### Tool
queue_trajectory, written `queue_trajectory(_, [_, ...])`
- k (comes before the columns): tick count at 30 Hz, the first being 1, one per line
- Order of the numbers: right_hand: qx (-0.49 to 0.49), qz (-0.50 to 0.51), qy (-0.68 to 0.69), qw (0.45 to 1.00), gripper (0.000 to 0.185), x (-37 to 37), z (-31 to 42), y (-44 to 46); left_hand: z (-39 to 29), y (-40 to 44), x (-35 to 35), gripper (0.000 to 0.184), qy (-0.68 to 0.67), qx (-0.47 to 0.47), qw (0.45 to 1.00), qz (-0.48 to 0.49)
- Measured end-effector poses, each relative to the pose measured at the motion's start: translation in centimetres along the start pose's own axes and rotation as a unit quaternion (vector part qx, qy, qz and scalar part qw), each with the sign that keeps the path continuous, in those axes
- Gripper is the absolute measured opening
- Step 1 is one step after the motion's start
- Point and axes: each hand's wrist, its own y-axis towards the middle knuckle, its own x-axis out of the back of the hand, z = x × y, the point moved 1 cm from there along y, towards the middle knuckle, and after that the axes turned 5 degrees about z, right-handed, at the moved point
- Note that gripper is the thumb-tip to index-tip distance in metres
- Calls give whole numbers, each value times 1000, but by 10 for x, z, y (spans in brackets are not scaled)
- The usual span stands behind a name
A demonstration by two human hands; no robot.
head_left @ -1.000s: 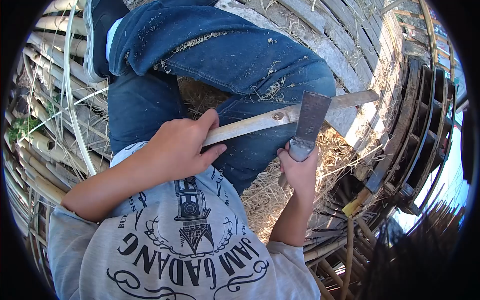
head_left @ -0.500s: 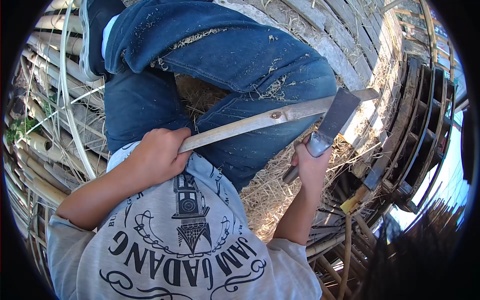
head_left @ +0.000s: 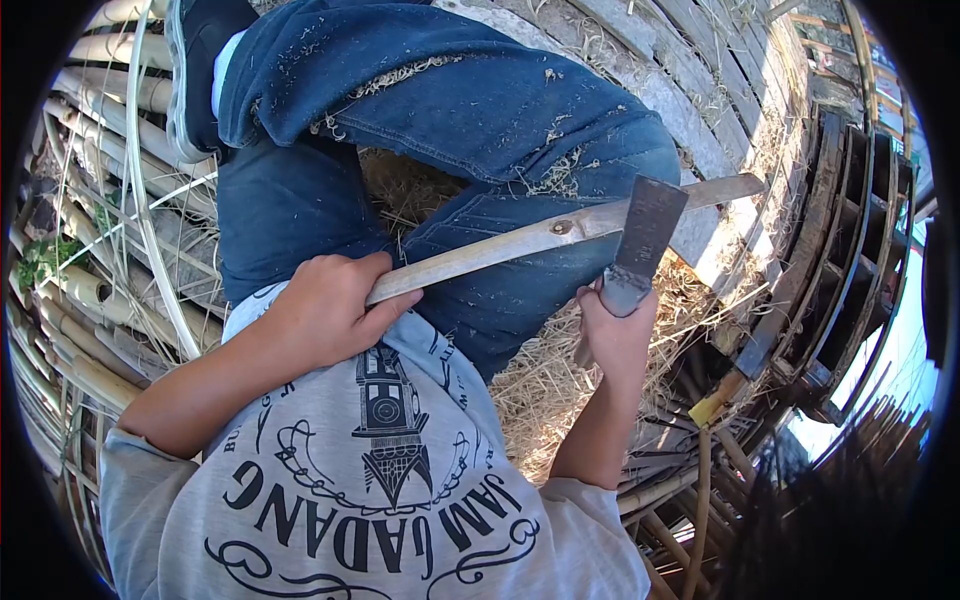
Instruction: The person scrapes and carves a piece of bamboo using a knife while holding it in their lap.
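Note:
My left hand [head_left: 332, 308] is closed around the near end of a split bamboo strip [head_left: 480, 252], close to my shirt. The strip runs up and to the right across my bent leg, with a dark knot near its middle. In my right hand [head_left: 617, 335] is a broad, square-ended machete [head_left: 650, 232], gripped by its handle. Its dark blade points up and crosses over the strip's far part; whether it touches the strip I cannot tell. Most of the handle is hidden by my fingers.
Jeans [head_left: 440, 110] sprinkled with shavings cover my folded legs. Bamboo poles [head_left: 100, 290] lie at the left. Shavings [head_left: 560, 400] are heaped beside my right arm. Wooden planks [head_left: 690, 90] form the surface ahead, and a dark slatted wooden structure [head_left: 830, 260] stands at the right.
The machete has shifted left along the strip, and its blade has turned more upright. The strip and my left hand have moved slightly to the right in view.

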Motion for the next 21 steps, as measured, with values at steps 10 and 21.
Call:
queue_trajectory(10, [-40, -73, 100, 991, 13, 0, -6, -4, -17, 3, 22, 41, -116, 10, 990, 75])
queue_trajectory(21, [-1, -170, 136, 976, 19, 22, -4, 11, -21, 25, 12, 44, -54, -29, 997, 44])
